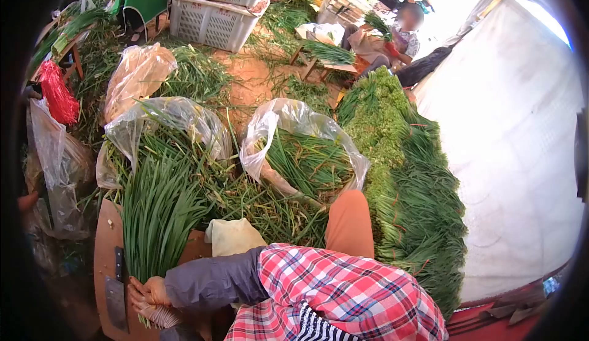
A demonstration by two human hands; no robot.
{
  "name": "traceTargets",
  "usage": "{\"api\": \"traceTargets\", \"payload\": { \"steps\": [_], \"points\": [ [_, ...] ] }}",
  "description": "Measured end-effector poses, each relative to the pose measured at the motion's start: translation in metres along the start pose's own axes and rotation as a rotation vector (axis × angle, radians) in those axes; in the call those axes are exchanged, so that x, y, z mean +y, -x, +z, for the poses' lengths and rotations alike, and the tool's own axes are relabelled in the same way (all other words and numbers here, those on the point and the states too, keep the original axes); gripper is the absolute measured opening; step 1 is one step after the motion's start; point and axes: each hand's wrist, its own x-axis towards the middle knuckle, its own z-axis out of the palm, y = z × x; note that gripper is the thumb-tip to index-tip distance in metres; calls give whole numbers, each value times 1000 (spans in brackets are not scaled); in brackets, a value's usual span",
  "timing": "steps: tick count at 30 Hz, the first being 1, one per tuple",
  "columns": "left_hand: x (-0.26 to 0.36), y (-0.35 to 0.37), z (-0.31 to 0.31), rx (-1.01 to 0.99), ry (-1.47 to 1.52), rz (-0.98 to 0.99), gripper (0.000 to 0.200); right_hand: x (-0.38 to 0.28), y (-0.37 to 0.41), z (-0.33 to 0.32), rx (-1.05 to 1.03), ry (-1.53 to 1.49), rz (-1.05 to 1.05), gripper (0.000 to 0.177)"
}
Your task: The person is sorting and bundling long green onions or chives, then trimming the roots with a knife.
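A large bunch of long green leafy stalks (pixel 156 212) lies over a brown board (pixel 105 249), with its lower ends toward me. My right hand (pixel 154 290), at the end of a grey sleeve, is closed around those lower ends. Just below it, my left hand (pixel 150 313) is closed on the same ends, its fingers partly hidden. A knife (pixel 115 298) with a dark handle and a wide blade lies flat on the board, left of my hands. A few stalk tips show below my fingers.
Clear plastic bags (pixel 275 111) of greens stand ahead. Loose stalks (pixel 270 209) cover the ground. Tied bundles (pixel 426 200) are piled along the right, beside a white sheet (pixel 509 157). White crates (pixel 211 22) are stacked at the back. A seated person (pixel 402 37) is at the upper right.
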Motion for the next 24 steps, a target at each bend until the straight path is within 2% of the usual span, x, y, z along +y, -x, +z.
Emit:
{"api": "traceTargets", "payload": {
  "steps": [2,4,5,7,10,11,12,13,14,15,16,17,18,19,20,22,24],
  "points": [
    [-1,0,-4,54,42,-14,66,-15,11,-24,-78,144,-24,24],
    [5,-3,-49,-54,-29,8,64,-17,21,-41,-89,260,-152,24],
    [7,-3,-65,-109,-66,20,63,-4,20,-41,-75,248,-300,24],
    [4,-6,-56,-100,17,36,62,16,19,-40,-46,229,-600,23],
    [-11,-12,-45,-71,163,121,62,-5,28,-30,-238,-466,119,20],
    [-18,-16,-41,-59,216,163,62,-8,28,-25,-231,-490,162,19],
    [-27,-26,-32,-154,218,148,62,-11,23,-18,-222,-514,203,19],
    [-35,-32,-14,-50,224,175,65,-9,17,-11,-220,-536,250,18],
    [-46,-34,10,47,224,201,69,1,8,-1,-264,-392,208,19],
    [-52,-33,10,142,219,229,72,4,11,7,-211,-351,180,19],
    [-52,-25,11,150,115,229,75,8,14,13,-159,-303,152,19],
    [-44,-12,-14,160,8,233,79,9,16,16,-102,-259,123,19],
    [-34,-2,-39,177,-96,238,82,-2,14,2,-312,-47,244,20],
    [-28,-1,-51,197,-197,246,85,8,12,6,-178,-11,129,20],
    [-21,-7,-48,257,-60,171,54,11,21,10,-49,25,25,21],
    [-21,-6,-41,278,-3,171,56,17,33,19,133,119,-114,21],
    [-22,-3,-40,296,23,189,59,13,29,22,-17,48,-126,20]
  ]
}}
